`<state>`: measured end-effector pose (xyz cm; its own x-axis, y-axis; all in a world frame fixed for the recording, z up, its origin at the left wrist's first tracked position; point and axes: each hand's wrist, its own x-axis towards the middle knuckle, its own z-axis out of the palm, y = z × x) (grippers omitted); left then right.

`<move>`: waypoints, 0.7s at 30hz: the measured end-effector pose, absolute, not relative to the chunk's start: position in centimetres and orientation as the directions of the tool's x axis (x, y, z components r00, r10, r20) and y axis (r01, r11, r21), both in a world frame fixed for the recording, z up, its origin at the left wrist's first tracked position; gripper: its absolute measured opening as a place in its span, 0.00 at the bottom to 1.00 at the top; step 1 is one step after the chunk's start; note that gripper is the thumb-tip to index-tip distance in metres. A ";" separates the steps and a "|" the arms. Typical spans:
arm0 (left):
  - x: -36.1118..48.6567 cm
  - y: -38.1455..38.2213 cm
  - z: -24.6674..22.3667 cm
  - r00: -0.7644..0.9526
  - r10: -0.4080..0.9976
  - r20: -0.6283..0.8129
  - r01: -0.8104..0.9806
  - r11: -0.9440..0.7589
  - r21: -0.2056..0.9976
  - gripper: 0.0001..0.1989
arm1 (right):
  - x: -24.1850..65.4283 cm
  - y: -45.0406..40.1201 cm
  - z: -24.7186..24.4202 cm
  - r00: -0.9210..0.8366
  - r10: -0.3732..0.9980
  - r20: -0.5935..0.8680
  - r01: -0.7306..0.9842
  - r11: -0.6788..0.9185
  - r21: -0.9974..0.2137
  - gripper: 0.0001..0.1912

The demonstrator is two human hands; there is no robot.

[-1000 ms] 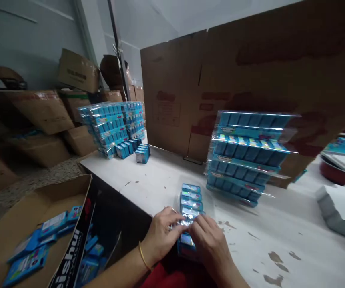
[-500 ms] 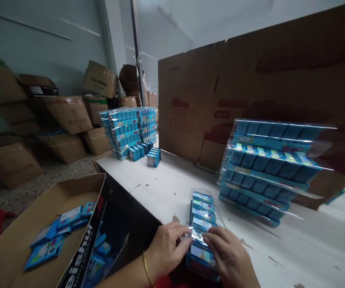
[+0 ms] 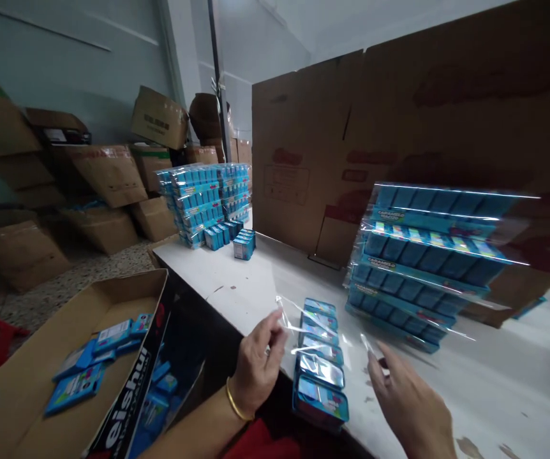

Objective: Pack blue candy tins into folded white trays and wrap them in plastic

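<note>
A row of small blue boxes [image 3: 320,398] with colourful tops lies on the white table in front of me, running away from its near edge. Clear plastic film [image 3: 282,313] stretches loosely over the row, catching the light in streaks. Left of the row, my left hand [image 3: 260,360] is raised and pinches one side of the film. My right hand [image 3: 408,398], to the right of the row, has thumb and fingers closed on the film's other side. The boxes' far end is partly veiled by the film.
Stacked wrapped display packs of blue boxes [image 3: 428,255] stand at right, more packs [image 3: 198,204] at the far left. Loose blue boxes [image 3: 244,245] sit near those. An open carton [image 3: 126,287] with blue packs is at lower left. A large cardboard sheet [image 3: 304,121] borders the table [image 3: 241,287].
My hands have moved apart, left hand up and left, right hand to the right. The film, earlier gathered close over the row, is now spread wider between them.
</note>
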<state>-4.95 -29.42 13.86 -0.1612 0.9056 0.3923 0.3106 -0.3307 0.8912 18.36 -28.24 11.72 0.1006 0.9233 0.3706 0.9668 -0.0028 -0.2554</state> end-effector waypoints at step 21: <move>-3.8 -12.8 15.1 -0.253 0.959 -0.131 -0.525 -0.023 0.851 0.07 | 13.1 -11.6 18.3 0.120 0.992 -0.048 -0.197 -0.023 -0.980 0.22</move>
<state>-3.82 -12.77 15.14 -0.2534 0.9585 -0.1305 -0.5249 -0.0229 0.8509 13.15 -11.61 18.26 0.1197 0.9917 -0.0476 -0.1969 -0.0233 -0.9801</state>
